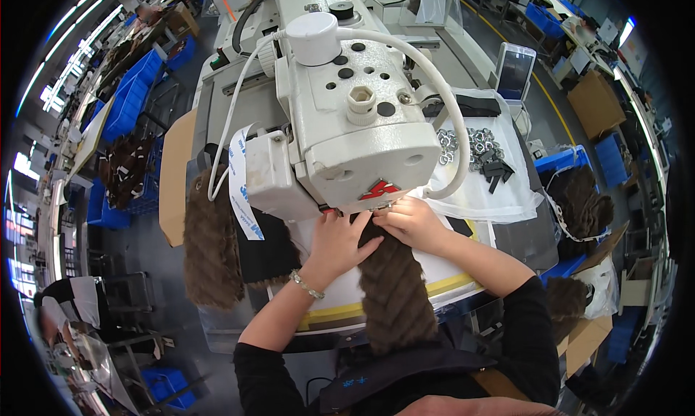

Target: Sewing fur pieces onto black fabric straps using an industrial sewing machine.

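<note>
A long strip of brown fur (398,293) with dark cloth at its far end runs from my lap up under the head of a white industrial sewing machine (355,141). Against the strip's left side lies my left hand (335,244), thumb and fingers spread and pressing on the dark end; a bead bracelet circles that wrist. My right hand (411,223) is closed, its fingertips pinching the far right edge of the strip close beneath the machine head. The needle area is hidden behind the head and my fingers.
Left of the machine hang another brown fur piece (210,249) and a black cloth piece (266,253). Metal rings (474,145) and black tabs (496,171) lie on white sheeting at right. A small screen (514,72) stands behind them. Blue bins of fur (579,199) flank the table.
</note>
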`<action>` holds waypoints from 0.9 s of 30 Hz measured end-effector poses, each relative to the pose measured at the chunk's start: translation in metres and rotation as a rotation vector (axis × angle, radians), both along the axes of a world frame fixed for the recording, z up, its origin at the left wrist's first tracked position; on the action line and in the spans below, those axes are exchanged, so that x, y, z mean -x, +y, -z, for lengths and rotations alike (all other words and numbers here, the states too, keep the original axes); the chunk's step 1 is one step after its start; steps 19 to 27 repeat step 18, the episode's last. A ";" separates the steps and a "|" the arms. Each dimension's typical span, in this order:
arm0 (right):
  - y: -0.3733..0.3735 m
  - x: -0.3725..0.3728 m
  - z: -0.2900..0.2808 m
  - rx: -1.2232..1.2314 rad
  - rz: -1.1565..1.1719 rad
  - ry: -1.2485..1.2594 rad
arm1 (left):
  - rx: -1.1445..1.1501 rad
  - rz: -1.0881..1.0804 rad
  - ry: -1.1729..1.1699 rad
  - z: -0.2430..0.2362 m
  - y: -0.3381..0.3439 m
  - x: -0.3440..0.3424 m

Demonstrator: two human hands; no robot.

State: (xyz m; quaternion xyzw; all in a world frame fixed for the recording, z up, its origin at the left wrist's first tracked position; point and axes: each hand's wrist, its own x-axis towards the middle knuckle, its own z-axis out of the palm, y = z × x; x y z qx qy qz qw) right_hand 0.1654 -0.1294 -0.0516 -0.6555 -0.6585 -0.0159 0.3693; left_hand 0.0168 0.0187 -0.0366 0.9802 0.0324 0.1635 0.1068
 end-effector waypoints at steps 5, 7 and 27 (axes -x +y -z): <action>-0.005 0.002 -0.003 -0.193 0.054 -0.054 | -0.054 -0.020 -0.027 0.001 -0.005 0.000; -0.006 0.001 -0.003 -0.214 0.086 -0.038 | -0.095 -0.029 -0.046 0.002 -0.007 0.001; 0.002 0.001 -0.002 -0.047 0.160 0.080 | -0.107 -0.036 -0.030 0.004 -0.007 0.002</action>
